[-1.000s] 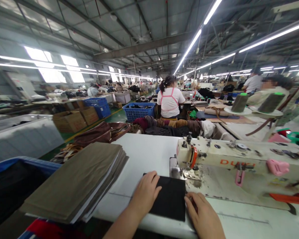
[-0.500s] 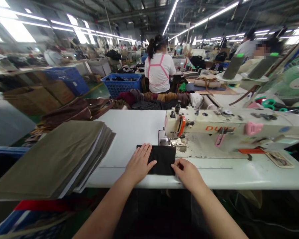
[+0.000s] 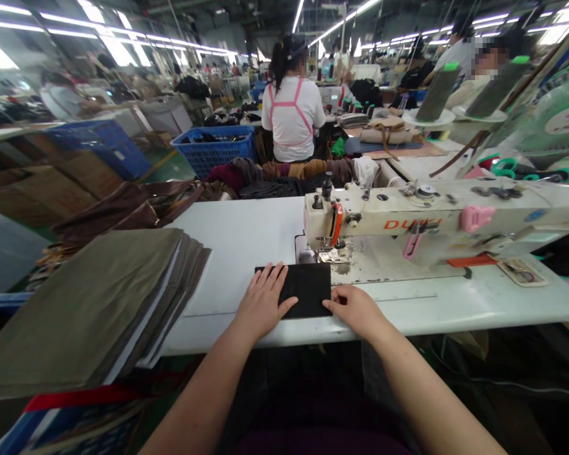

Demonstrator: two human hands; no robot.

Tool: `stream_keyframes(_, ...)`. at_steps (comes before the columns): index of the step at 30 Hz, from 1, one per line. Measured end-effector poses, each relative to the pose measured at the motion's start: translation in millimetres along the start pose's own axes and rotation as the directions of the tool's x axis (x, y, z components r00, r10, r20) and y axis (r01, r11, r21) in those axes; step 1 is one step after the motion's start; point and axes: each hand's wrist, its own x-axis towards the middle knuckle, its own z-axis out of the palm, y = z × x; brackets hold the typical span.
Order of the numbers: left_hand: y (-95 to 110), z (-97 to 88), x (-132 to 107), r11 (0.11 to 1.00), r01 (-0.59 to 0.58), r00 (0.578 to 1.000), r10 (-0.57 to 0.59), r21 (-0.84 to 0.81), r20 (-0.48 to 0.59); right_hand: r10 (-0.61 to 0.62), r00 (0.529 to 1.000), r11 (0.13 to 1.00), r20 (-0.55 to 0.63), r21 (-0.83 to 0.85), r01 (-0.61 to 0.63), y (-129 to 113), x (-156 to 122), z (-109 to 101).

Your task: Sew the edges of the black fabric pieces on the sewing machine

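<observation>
A black rectangular piece of fabric (image 3: 307, 289) lies flat on the white sewing table (image 3: 246, 227), just in front of the needle area. On its left part my left hand (image 3: 264, 300) rests flat, fingers spread and thumb out to the right. My right hand (image 3: 353, 308) pinches the fabric's right edge between thumb and fingers; some of its fingers are curled out of sight. Directly beyond the fabric stands a cream sewing machine (image 3: 379, 218) with orange lettering, its presser foot (image 3: 331, 254) behind the fabric's far right corner.
A stack of olive-grey fabric panels (image 3: 95, 284) lies on the left, overhanging the table's front. Behind the table are heaped cloths (image 3: 284, 177), a blue crate (image 3: 213, 151) and a seated person (image 3: 293, 114). Thread cones (image 3: 438, 91) and a green fan (image 3: 559, 120) stand at right.
The camera view has tilted down and turned slightly, so everything sits a little higher and further left. Both hands stay on the black fabric, in nearly the same places.
</observation>
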Motion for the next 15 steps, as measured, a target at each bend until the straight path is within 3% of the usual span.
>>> stream_keyframes(7, 0.6, -2.5, 0.5, 1.0, -0.004, 1.0, 0.004, -0.014, 0.017, 0.078, 0.997, 0.996, 0.016, -0.048, -0.077, -3.3, -2.6, -3.4)
stream_keyframes(15, -2.1, -5.9, -0.3, 0.999, -0.025, 0.999, 0.027, -0.036, 0.04, 0.035, 0.998, 0.991, -0.043, -0.124, -0.04, -0.8, -3.8, 3.3)
